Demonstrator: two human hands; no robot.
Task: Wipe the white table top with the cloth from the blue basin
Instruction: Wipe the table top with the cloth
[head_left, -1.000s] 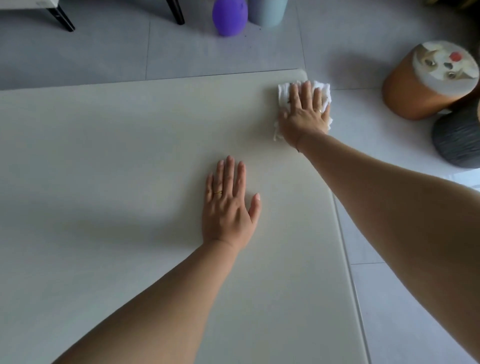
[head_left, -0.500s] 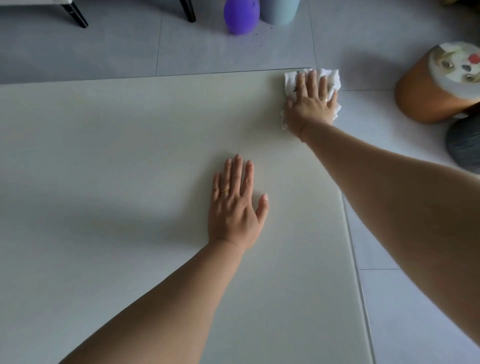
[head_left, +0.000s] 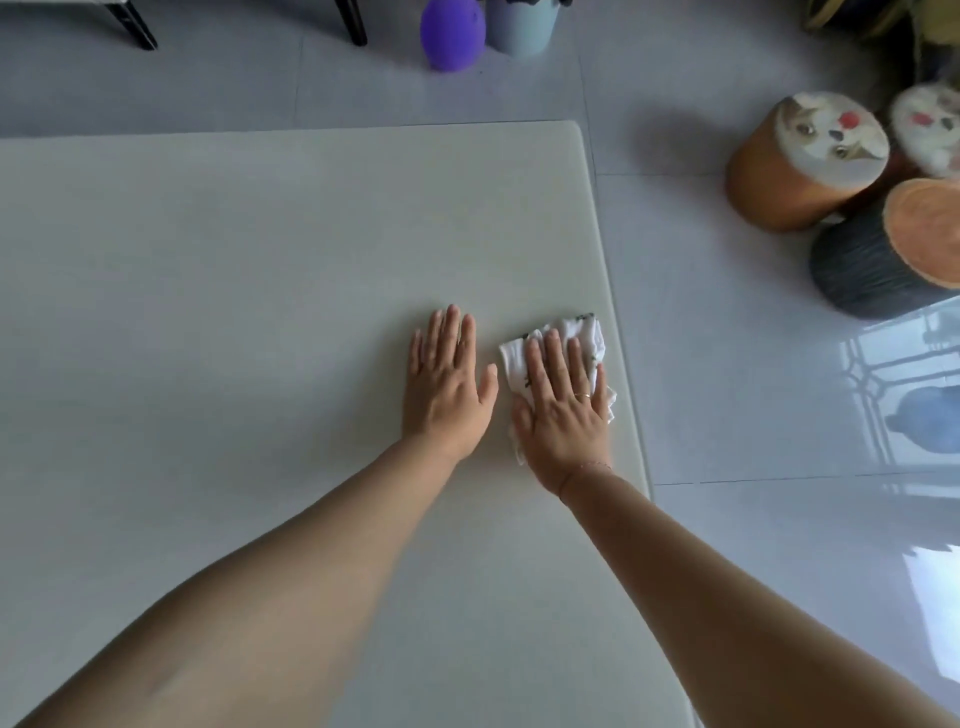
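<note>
White cloth (head_left: 569, 327) pressed flat on counter (head_left: 260, 260) near its right edge under right hand (head_left: 563, 421), fingers (head_left: 550, 358) straight, slightly spread. Left hand (head_left: 447, 400) flat just beside, fingers (head_left: 449, 332) together, thumb out.

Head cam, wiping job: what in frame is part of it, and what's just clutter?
In use: cloth, pressed under the right hand; left hand, flat on the table. The basin is not in view.

Lying about, on the floor: purple object, pale blue pot, orange stool, dark stool.
</note>
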